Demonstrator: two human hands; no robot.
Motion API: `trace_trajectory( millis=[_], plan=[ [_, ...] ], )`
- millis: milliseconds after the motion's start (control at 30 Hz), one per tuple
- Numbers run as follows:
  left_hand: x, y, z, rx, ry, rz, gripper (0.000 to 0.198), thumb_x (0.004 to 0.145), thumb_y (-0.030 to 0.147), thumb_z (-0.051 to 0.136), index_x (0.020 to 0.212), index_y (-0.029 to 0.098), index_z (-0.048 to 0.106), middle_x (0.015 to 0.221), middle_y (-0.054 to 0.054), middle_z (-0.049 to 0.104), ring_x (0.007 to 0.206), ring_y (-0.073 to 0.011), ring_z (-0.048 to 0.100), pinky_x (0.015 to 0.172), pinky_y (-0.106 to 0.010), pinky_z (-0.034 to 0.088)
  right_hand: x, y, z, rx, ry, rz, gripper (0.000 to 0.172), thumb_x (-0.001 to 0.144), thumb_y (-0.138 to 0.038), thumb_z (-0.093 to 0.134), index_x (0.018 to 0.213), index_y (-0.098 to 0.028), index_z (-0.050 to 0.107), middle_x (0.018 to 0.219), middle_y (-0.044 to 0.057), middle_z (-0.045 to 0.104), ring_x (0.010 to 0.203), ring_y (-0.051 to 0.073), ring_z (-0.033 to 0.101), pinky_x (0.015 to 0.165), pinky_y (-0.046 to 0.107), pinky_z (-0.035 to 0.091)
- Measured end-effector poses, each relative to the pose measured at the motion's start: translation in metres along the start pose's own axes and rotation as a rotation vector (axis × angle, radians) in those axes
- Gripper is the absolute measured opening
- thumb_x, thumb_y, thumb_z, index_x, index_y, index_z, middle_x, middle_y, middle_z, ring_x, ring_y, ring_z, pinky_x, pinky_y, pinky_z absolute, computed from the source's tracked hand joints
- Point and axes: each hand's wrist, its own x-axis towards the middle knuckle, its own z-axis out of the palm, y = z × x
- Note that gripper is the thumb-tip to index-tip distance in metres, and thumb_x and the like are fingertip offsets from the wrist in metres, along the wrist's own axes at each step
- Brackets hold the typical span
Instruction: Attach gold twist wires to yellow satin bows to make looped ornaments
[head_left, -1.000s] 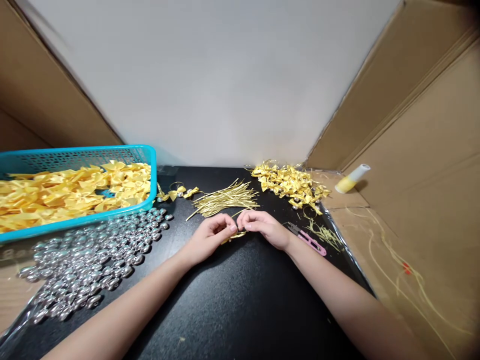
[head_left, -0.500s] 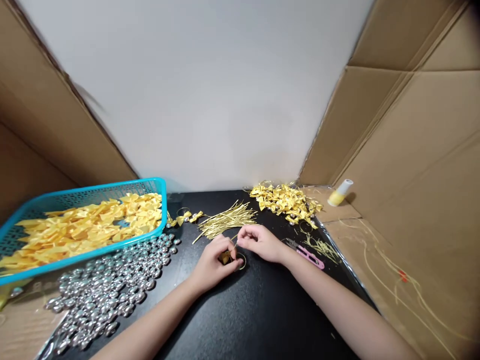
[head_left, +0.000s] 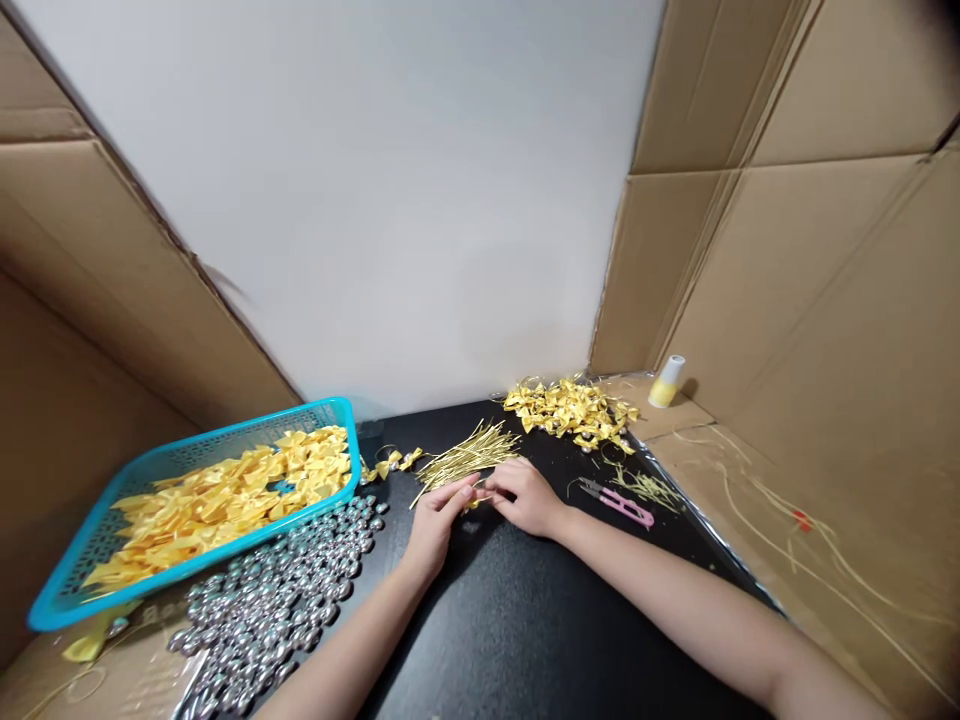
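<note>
My left hand and my right hand meet over the black table, each in a pinch. Between their fingertips runs a thin gold cord. A yellow bow peeks out just below the fingers, mostly hidden by them. Right behind both hands lies a loose bundle of cut gold cords. To the right of my right hand rest pink thread snips, blades toward the hand.
At left, a turquoise basket holds yellow bows; silver beads spread before it. Finished bows with beads are heaped at the back right, near cord scraps and a thread spool. Cardboard walls flank the table.
My hands have drawn closer together, the left turned more upright with fingertips now against the right's. The cord loop below the left hand no longer shows. The view has shifted slightly.
</note>
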Motion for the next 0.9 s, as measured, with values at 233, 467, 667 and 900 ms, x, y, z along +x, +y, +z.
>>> trace_trajectory(
  millis=[233,467,667,900],
  plan=[
    [-0.003,0.008,0.003,-0.015,-0.095,-0.01,0.04,0.073,0.044,0.07,0.1,0.016,0.077,0.044,0.002,0.057,0.044,-0.014,0.053,0.054,-0.027,0.045,0.0,0.0,-0.005,-0.076,0.105,0.032,0.014,0.085,-0.015,0.055,0.074,-0.02,0.062,0.07,0.0,0.063,0.073,0.016,0.055,0.073,0.031,0.038],
    [-0.003,0.002,-0.002,-0.148,-0.051,-0.102,0.035,0.071,0.034,0.072,0.104,0.021,0.075,0.077,-0.003,0.075,0.076,-0.0198,0.066,0.08,-0.032,0.051,-0.007,-0.003,-0.001,-0.1,0.029,-0.124,0.012,0.087,-0.018,0.054,0.084,-0.022,0.064,0.075,0.001,0.065,0.076,0.017,0.054,0.075,0.033,0.037],
    [-0.003,0.005,0.0,-0.061,-0.008,-0.065,0.031,0.071,0.025,0.069,0.102,0.024,0.076,0.097,-0.005,0.077,0.095,-0.0241,0.068,0.09,-0.036,0.051,-0.008,-0.006,-0.006,-0.169,0.074,-0.137,0.013,0.091,-0.02,0.052,0.092,-0.022,0.065,0.084,0.001,0.071,0.079,0.017,0.053,0.074,0.034,0.032],
    [-0.009,0.006,0.007,0.396,0.067,0.221,0.019,0.077,0.022,0.065,0.091,0.023,0.078,0.082,-0.006,0.076,0.077,-0.0218,0.064,0.072,-0.034,0.05,-0.013,-0.009,-0.01,-0.259,0.065,-0.172,0.011,0.088,-0.024,0.059,0.079,-0.021,0.064,0.074,-0.002,0.07,0.076,0.015,0.05,0.077,0.037,0.025]
  ],
)
